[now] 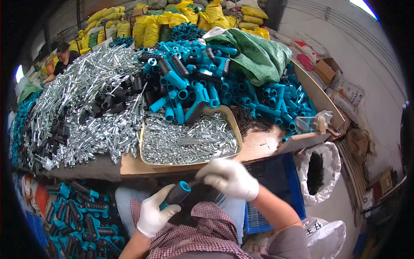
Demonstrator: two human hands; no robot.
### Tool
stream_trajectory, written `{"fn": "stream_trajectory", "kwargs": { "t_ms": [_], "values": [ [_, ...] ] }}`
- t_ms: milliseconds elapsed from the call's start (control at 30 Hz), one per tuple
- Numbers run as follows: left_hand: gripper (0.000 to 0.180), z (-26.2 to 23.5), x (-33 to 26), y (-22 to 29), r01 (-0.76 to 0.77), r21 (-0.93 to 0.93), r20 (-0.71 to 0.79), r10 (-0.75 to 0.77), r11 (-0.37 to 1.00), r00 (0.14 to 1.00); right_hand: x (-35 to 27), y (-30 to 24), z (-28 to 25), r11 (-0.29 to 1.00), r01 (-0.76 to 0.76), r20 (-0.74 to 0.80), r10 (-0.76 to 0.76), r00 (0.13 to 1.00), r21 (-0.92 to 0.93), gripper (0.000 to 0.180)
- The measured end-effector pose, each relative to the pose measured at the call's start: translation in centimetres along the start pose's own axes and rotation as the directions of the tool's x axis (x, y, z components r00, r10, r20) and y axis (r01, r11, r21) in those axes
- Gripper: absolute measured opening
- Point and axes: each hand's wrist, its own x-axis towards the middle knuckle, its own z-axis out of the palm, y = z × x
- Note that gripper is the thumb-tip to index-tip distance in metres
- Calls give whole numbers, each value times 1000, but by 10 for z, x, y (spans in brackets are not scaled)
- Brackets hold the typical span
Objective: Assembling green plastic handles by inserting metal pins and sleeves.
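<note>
Checked apron (198, 241) nearest. Above it, the left hand's (156, 212) fingers grip a black-and-teal handle (177, 195), open end angled toward the right hand (232, 178), presumably for access; right fingers curl, contents indeterminable. Parts tray (236, 131) sits frontward on the table (259, 144), apparently for reach

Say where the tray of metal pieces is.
In the head view, the tray is near centre, just beyond the right hand, right of the silvery heap.

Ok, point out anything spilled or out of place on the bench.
A few small dark bits lie scattered on the pale wooden board, right of the cream rectangular tray, looking strayed from the loose dark-brown heap.
</note>
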Motion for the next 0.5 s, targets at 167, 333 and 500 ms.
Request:
{"fn": "stream_trajectory", "kwargs": {
  "t_ms": [167, 333, 500],
  "values": [
    [64, -19, -3, -6, -46, 70, 64, 42, 996, 997, 11, -9, 44, 991, 107, 24, -105, 994, -80, 16],
    [62, -37, -14, -20, -125, 288, 145, 86, 949, 986, 35, -16, 58, 995, -19, 251, -5, 968, 93, 24],
    [63, -36, -21, -20, -67, 152, -70, 78, 986, 994, 153, 46, -19, 658, -233, -473, -212, 855, -716, 45]
  ]
}}
